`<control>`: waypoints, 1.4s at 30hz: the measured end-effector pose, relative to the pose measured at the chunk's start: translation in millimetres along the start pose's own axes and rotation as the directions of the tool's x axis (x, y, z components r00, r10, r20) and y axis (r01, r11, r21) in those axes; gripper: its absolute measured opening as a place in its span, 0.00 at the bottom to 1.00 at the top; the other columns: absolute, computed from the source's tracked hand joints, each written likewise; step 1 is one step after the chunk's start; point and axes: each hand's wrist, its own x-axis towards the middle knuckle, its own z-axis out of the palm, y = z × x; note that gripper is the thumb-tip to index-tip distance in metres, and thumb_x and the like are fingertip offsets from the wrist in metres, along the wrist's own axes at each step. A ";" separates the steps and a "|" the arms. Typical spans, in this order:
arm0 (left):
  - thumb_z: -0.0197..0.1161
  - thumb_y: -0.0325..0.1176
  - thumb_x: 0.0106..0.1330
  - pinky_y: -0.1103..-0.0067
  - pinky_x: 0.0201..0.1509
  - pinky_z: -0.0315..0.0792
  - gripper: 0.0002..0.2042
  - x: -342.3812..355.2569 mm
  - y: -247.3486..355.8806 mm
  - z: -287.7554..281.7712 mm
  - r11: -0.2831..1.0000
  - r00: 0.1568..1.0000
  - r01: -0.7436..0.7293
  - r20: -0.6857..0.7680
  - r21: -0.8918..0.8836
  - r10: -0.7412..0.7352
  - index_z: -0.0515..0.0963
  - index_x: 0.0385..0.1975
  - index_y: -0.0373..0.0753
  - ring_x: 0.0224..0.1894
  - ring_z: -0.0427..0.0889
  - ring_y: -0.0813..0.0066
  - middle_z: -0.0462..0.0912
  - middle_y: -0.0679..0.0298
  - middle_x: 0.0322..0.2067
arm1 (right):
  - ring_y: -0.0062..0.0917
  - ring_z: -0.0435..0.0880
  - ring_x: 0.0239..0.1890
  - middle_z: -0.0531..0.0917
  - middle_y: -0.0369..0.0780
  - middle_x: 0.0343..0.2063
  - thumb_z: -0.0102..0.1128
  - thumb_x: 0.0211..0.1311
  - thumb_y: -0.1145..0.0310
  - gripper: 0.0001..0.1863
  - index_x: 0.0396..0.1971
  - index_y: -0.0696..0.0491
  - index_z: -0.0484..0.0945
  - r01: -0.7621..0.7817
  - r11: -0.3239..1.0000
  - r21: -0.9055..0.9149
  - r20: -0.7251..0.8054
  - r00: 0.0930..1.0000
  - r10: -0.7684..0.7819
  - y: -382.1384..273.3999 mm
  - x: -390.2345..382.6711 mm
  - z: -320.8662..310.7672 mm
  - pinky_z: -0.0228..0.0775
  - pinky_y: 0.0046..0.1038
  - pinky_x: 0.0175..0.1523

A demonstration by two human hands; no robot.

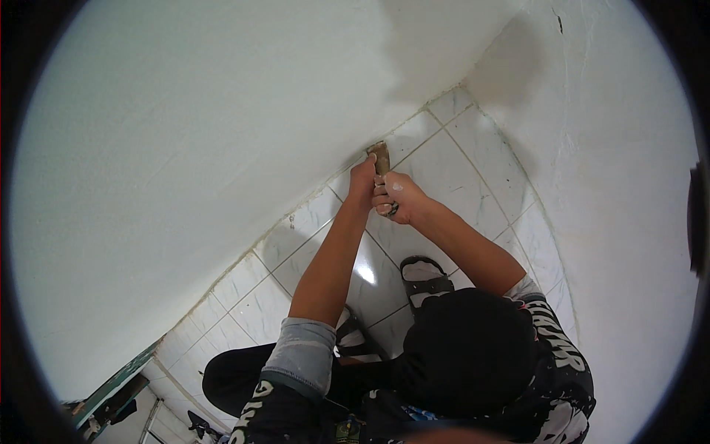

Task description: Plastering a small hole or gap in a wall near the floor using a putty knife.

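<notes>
A putty knife (382, 157) with a brownish, dirty blade meets the foot of the white wall, where the wall joins the floor tiles. Its handle is in my right hand (401, 198), fingers curled round it and a white smear on the back of the hand. My left hand (362, 180) grips the blade's left side from close to the wall, with the thumb laid on the blade. Its other fingers are mostly hidden.
White marbled floor tiles (436, 174) run into a corner between the left wall (185, 148) and the right wall (614, 244). My knees are bent, and a sandalled foot (425, 277) stands just behind my hands. A green-edged opening (122, 385) lies at lower left.
</notes>
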 end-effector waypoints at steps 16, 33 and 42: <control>0.54 0.45 0.65 0.71 0.23 0.71 0.17 -8.1 -6.3 -1.5 0.994 0.993 -0.087 0.072 -0.068 0.091 0.75 0.30 0.34 0.24 0.75 0.69 0.74 0.60 0.25 | 0.14 0.51 0.11 0.55 0.27 0.13 0.39 0.62 0.72 0.08 0.23 0.47 0.63 -0.027 0.999 0.017 0.091 0.996 0.026 -1.4 0.4 -13.8 0.41 0.21 0.15; 0.55 0.46 0.66 0.73 0.22 0.69 0.17 -8.7 -17.3 -12.3 0.971 0.986 -0.072 0.133 -0.227 0.105 0.73 0.27 0.37 0.22 0.73 0.72 0.74 0.62 0.24 | 0.16 0.50 0.13 0.54 0.28 0.14 0.39 0.59 0.73 0.07 0.23 0.47 0.63 -0.086 0.996 -0.021 -0.014 0.996 0.086 1.6 1.2 -5.0 0.41 0.22 0.17; 0.56 0.47 0.65 0.73 0.22 0.69 0.17 -1.1 -24.7 -19.8 0.988 0.990 -0.120 0.064 -0.098 0.127 0.76 0.29 0.37 0.22 0.74 0.72 0.75 0.63 0.24 | 0.16 0.50 0.12 0.55 0.29 0.14 0.38 0.58 0.74 0.09 0.20 0.46 0.62 -0.106 0.993 0.046 0.014 0.994 0.106 8.9 0.8 -0.1 0.41 0.23 0.17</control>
